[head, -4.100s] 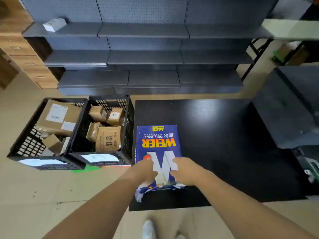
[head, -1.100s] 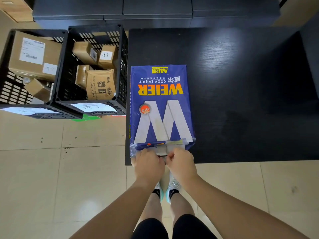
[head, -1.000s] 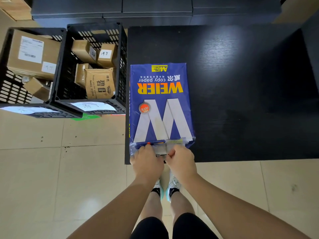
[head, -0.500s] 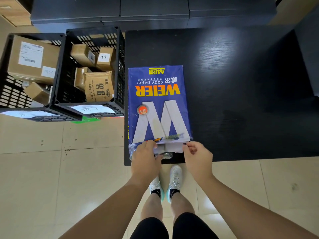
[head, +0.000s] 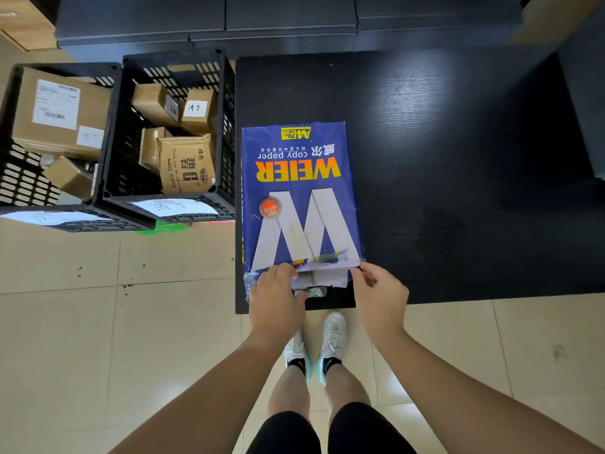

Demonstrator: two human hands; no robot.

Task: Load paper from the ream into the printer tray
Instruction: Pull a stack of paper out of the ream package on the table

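Observation:
A blue ream of copy paper marked WEIER lies flat at the near left corner of the black table. Its near end is torn open, and white wrapper flaps and paper edges show there. My left hand grips the crumpled wrapper at the ream's near left corner. My right hand pinches the wrapper's near right corner with fingertips. No printer or tray is in view.
Two black plastic crates filled with cardboard boxes stand on the floor left of the table, touching its left edge. Dark shelving runs along the back. A dark block sits at the right edge. My feet stand below the table's near edge.
My hands were together at the middle of the ream's near end; they have moved apart to its two corners, and the wrapper end has opened, showing white flaps.

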